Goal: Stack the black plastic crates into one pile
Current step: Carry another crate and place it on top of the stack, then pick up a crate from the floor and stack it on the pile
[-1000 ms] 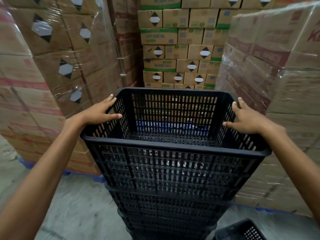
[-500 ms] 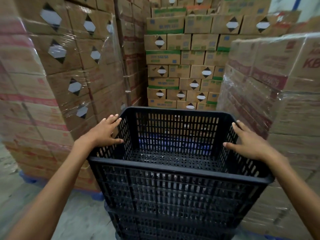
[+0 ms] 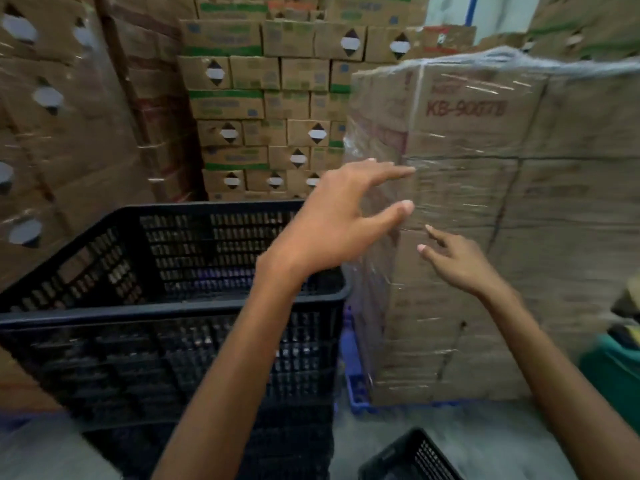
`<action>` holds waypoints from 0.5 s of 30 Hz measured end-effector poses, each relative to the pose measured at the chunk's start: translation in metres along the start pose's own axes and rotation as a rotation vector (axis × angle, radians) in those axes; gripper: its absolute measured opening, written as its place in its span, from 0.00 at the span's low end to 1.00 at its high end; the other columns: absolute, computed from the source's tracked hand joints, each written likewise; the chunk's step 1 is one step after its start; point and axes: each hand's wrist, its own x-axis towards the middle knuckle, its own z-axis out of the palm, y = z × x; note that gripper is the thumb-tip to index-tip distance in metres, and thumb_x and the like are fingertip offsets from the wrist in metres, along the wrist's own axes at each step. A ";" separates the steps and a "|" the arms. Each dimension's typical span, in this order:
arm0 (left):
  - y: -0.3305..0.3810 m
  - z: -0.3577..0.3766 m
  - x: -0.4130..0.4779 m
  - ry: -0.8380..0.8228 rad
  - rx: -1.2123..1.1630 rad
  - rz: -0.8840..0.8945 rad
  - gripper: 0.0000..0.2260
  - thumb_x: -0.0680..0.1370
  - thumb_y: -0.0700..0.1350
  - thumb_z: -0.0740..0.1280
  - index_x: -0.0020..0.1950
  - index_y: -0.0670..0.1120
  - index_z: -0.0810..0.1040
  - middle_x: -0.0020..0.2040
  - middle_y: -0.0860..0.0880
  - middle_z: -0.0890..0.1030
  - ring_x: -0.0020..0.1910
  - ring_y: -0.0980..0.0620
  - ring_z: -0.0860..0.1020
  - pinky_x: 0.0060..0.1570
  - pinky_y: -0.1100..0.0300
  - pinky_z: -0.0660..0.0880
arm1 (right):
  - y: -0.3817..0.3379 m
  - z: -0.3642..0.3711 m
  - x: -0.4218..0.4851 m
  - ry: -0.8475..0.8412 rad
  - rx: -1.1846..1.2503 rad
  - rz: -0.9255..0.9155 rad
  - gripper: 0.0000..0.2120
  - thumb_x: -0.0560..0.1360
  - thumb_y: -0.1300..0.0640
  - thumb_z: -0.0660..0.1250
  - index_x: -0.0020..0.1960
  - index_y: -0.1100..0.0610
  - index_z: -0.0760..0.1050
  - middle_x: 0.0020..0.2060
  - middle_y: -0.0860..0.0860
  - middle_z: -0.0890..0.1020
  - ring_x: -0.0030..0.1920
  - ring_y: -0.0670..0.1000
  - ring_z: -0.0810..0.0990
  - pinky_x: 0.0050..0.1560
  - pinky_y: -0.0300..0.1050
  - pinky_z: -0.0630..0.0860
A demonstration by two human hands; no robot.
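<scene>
Crates: the black stack (image 3: 166,344) stands below and to the left of both hands, its top crate's right rim partly covered by the left forearm. Left hand (image 3: 332,223) is raised above that right rim, grip spread wide, fingers and thumb apart, holding nothing and touching nothing visible. Right hand (image 3: 460,261) sits just right of and lower than the left, fingers loosely extended, empty; whether its fingertips touch the wrap behind cannot be determined. Behind both hands stands a shrink-wrapped pallet of cartons (image 3: 502,220), its printed lettering blurred. Lower crates in the stack are dark and smeared by motion; their count cannot be made out. Below the right forearm, a second black crate (image 3: 412,459) lies on the concrete floor (image 3: 485,431), cut off by the bottom edge. Beyond the stack, further stacked cartons (image 3: 263,109) fill the background. At far right, a green item (image 3: 620,375) is cropped and unidentifiable.
</scene>
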 end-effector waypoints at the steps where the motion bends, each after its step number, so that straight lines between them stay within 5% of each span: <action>1: 0.020 0.033 0.011 0.000 -0.060 0.035 0.20 0.78 0.55 0.66 0.70 0.55 0.74 0.70 0.54 0.76 0.73 0.60 0.67 0.69 0.70 0.62 | 0.029 -0.008 -0.011 0.007 -0.014 0.042 0.28 0.79 0.49 0.64 0.76 0.56 0.67 0.73 0.56 0.72 0.74 0.56 0.70 0.73 0.48 0.65; 6: 0.047 0.186 0.028 -0.198 -0.163 -0.029 0.18 0.79 0.50 0.66 0.69 0.50 0.77 0.68 0.49 0.79 0.71 0.53 0.72 0.67 0.66 0.63 | 0.163 -0.010 -0.063 -0.058 -0.039 0.272 0.28 0.79 0.50 0.65 0.76 0.57 0.66 0.73 0.57 0.72 0.73 0.57 0.71 0.72 0.47 0.66; 11: -0.004 0.343 -0.012 -0.500 -0.145 -0.347 0.18 0.79 0.49 0.66 0.67 0.48 0.78 0.67 0.47 0.80 0.68 0.50 0.76 0.67 0.57 0.70 | 0.288 0.018 -0.122 -0.181 -0.008 0.533 0.30 0.77 0.47 0.65 0.76 0.55 0.66 0.68 0.59 0.78 0.68 0.60 0.76 0.66 0.52 0.73; 15: -0.054 0.439 -0.081 -0.738 -0.142 -0.596 0.17 0.78 0.44 0.68 0.67 0.44 0.78 0.65 0.44 0.81 0.65 0.47 0.78 0.61 0.60 0.70 | 0.357 0.078 -0.173 -0.314 0.096 0.723 0.30 0.78 0.49 0.66 0.76 0.58 0.66 0.70 0.57 0.75 0.69 0.59 0.75 0.68 0.49 0.71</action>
